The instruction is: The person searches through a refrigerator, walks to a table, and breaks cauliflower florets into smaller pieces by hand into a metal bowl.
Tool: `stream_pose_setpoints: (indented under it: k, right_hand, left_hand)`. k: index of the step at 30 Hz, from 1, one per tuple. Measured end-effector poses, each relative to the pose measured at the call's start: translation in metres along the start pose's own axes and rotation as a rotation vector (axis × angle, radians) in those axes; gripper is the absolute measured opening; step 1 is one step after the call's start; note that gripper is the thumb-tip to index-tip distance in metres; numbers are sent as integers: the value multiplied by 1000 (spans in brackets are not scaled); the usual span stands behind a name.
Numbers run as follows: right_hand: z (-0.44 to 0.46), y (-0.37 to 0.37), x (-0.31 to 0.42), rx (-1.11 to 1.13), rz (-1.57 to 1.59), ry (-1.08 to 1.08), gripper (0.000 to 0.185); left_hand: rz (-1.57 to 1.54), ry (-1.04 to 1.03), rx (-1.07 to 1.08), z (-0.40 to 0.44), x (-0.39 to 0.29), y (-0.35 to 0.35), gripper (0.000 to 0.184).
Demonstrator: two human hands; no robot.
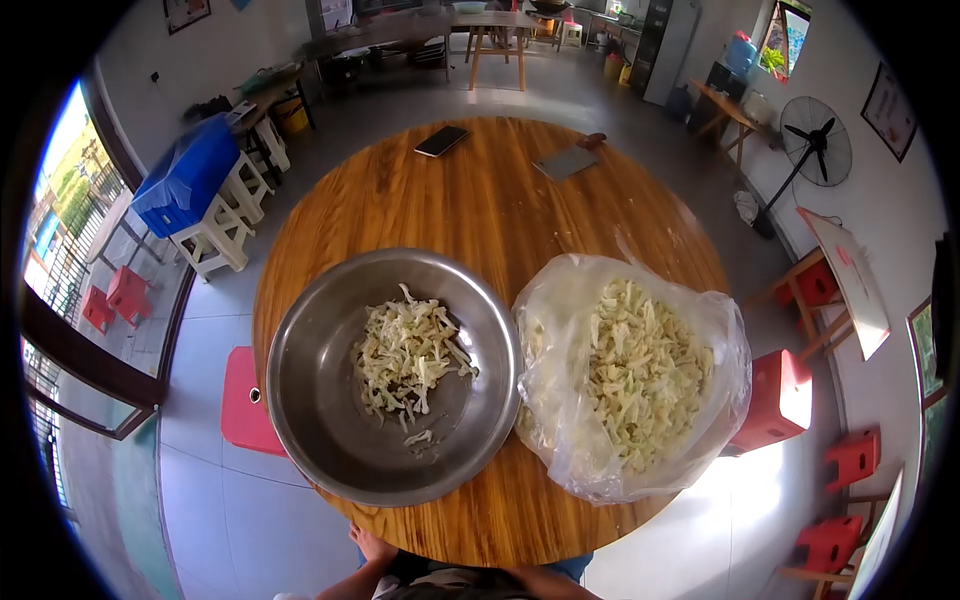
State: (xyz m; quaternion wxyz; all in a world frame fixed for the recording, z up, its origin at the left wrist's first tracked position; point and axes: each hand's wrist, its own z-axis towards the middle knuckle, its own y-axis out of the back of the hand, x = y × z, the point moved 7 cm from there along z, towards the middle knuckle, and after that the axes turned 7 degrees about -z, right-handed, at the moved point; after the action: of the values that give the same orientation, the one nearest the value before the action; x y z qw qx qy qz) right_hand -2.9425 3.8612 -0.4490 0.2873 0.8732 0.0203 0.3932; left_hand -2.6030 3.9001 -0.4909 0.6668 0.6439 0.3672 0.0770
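Note:
My left hand (372, 546) is low beside the table's near edge, below the metal bowl, with its fingers loosely stretched and nothing seen in them. Only part of my right forearm (545, 582) shows; the table edge hides that hand. A wide stainless steel bowl (310, 440) stands on the left of the round wooden table (480, 210). Inside it lies a small heap of chopped pale vegetable (405, 350), whitish green like cabbage or cauliflower. To its right, touching or nearly touching, sits an open clear plastic bag (555, 400) full of similar vegetable pieces (645, 370).
A phone (441, 141) and a cleaver (568, 162) with a wooden handle lie at the table's far side. Red stools (775, 400) flank the table. A blue-covered box (190, 175) rests on white stools at left; a standing fan (815, 140) is at right.

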Motion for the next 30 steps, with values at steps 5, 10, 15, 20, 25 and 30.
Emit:
stream_pose_setpoints:
  k: [5, 10, 15, 20, 25, 30]
  right_hand:
    - [-16, 16, -19, 41, 8, -39, 34]
    - [-8, 21, -32, 20, -37, -73, 36]
    - [45, 0, -51, -156, -97, -142, 39]
    - [52, 9, -77, -553, -138, -213, 41]
    - [8, 52, -62, -748, 556, -353, 22]
    - [-38, 63, -102, -1194, 1660, -295, 17]
  left_hand:
    - [35, -69, 25, -1, 13, -25, 59]
    - [22, 34, -117, 3, -17, 6, 47]
    - [-146, 63, -179, 1, -26, 32, 29]
    - [-729, 370, -185, 13, 33, 7, 20]
    - [-714, 279, -184, 5, 5, 24, 22]
    - [-1215, 368, -302, -4, -2, 17, 20]
